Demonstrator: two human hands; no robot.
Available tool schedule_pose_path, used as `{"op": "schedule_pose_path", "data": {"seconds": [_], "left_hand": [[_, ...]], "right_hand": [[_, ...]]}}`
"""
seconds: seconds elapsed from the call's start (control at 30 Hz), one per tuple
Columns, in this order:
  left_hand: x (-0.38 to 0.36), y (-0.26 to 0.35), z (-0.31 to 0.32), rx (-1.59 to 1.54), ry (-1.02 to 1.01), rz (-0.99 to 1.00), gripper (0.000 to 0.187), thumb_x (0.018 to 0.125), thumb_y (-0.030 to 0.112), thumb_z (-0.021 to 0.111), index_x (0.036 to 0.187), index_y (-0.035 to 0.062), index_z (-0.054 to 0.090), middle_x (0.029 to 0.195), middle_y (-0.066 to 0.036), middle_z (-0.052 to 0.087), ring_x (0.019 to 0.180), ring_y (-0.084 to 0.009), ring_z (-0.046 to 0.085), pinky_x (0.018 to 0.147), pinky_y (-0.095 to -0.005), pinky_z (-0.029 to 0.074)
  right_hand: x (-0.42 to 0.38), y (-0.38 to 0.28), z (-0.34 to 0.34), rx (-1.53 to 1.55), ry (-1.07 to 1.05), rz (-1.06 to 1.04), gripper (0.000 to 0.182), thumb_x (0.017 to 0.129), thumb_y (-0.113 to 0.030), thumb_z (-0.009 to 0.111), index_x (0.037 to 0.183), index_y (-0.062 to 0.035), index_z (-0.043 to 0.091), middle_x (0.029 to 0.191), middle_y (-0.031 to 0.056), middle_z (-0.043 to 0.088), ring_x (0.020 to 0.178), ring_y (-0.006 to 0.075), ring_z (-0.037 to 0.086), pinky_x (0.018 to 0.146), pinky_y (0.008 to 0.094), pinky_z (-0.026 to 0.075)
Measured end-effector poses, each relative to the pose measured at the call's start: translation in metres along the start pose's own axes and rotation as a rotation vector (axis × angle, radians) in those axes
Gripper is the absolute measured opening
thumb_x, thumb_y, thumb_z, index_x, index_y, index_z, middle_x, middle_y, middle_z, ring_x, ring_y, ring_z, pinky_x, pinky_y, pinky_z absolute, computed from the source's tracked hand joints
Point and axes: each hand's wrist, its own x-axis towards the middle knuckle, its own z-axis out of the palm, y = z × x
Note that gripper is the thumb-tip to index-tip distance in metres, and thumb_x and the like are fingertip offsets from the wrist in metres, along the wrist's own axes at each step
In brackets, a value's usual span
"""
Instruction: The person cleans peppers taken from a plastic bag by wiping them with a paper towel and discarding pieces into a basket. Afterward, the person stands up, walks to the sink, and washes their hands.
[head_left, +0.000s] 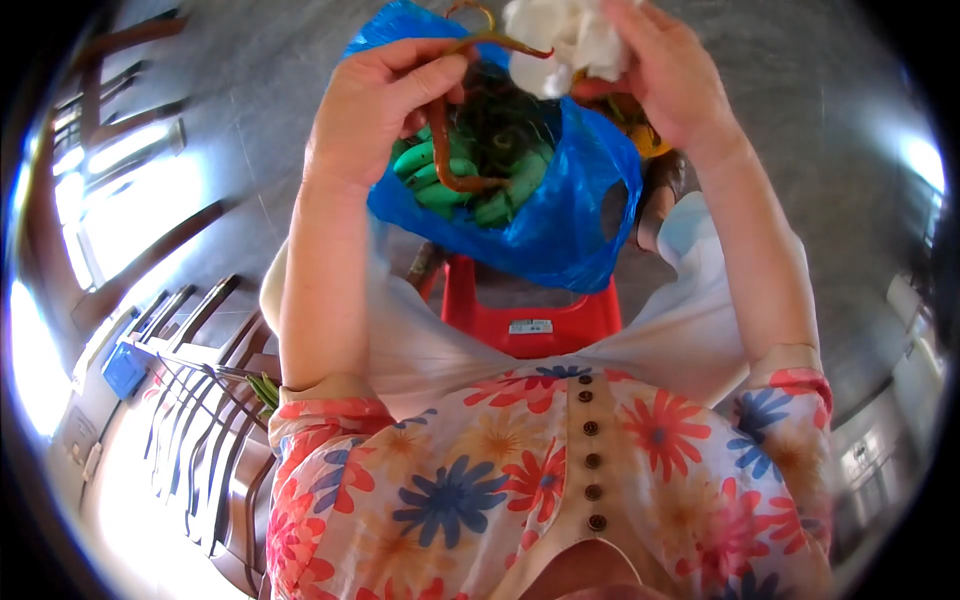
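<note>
My left hand (385,105) pinches a slender, curved brown stem-like strip (443,150) between thumb and fingers. One end bends down over the bag; the other stretches right as a greenish point with a reddish tip. My right hand (678,85) is closed on a crumpled white cloth or tissue (570,45), right beside that tip. Below both hands, a blue plastic bag (585,190) gapes open. Inside it lie green bananas (432,172) and a dark tangled mass (505,120).
A red plastic stool (535,325) with a label stands between my knees, at the bag's near side. Something yellow-orange (645,135) shows behind the bag on the right. Wooden chairs (205,400) are at the left, with a blue object (125,368) near them on the grey tiled floor (260,130).
</note>
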Motion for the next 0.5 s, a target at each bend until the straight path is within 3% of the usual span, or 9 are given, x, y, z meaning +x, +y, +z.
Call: {"op": "schedule_pose_path", "data": {"seconds": [0.07,0.17,0.3,0.37,0.5], "left_hand": [[0.002,-0.001,-0.006,-0.06,-0.009,0.022,0.022,0.083,0.018,0.059,0.098,0.0032,0.063,0.07,0.001,0.058,0.052,-0.0012,0.043,0.045,-0.0159,0.029],[0.006,-0.006,-0.007,-0.173,-0.015,0.071,0.023,0.084,0.018,0.058,0.101,0.0029,0.061,0.072,0.001,0.058,0.055,-0.0017,0.046,0.046,-0.0158,0.031],[0.01,-0.002,-0.006,-0.231,0.001,0.121,0.024,0.085,0.018,0.057,0.104,0.0036,0.06,0.076,0.0,0.06,0.059,-0.0025,0.049,0.05,-0.0156,0.034],[0.012,-0.007,0.0,-0.225,-0.011,0.137,0.024,0.085,0.017,0.057,0.105,0.0037,0.06,0.077,-0.001,0.06,0.061,-0.0035,0.049,0.051,-0.0158,0.035],[0.016,-0.007,0.014,-0.136,-0.087,0.202,0.024,0.084,0.013,0.057,0.106,0.0039,0.059,0.08,-0.003,0.061,0.062,-0.0056,0.051,0.054,-0.0172,0.037]], "right_hand": [[0.0,-0.011,0.004,0.185,0.107,0.01,0.027,0.091,-0.026,0.045,0.097,-0.0016,0.056,0.083,0.0074,0.061,0.069,0.0159,0.06,0.056,0.0255,0.049],[-0.001,0.004,-0.005,0.007,0.141,0.029,0.037,0.086,-0.035,0.054,0.099,-0.0006,0.06,0.085,0.0046,0.063,0.075,0.0122,0.061,0.064,0.0246,0.049],[-0.004,0.023,0.007,-0.232,-0.088,0.106,0.039,0.086,-0.035,0.052,0.101,0.0005,0.059,0.088,0.006,0.063,0.077,0.0119,0.06,0.065,0.0244,0.048],[-0.011,0.013,0.018,-0.317,-0.252,0.236,0.04,0.085,-0.034,0.055,0.103,0.0005,0.059,0.09,0.0053,0.062,0.078,0.0101,0.058,0.072,0.0245,0.046],[-0.018,0.021,0.032,-0.159,-0.456,0.311,0.037,0.085,-0.034,0.056,0.102,-0.0013,0.06,0.092,0.0027,0.061,0.084,0.0089,0.055,0.078,0.0236,0.043]]}}
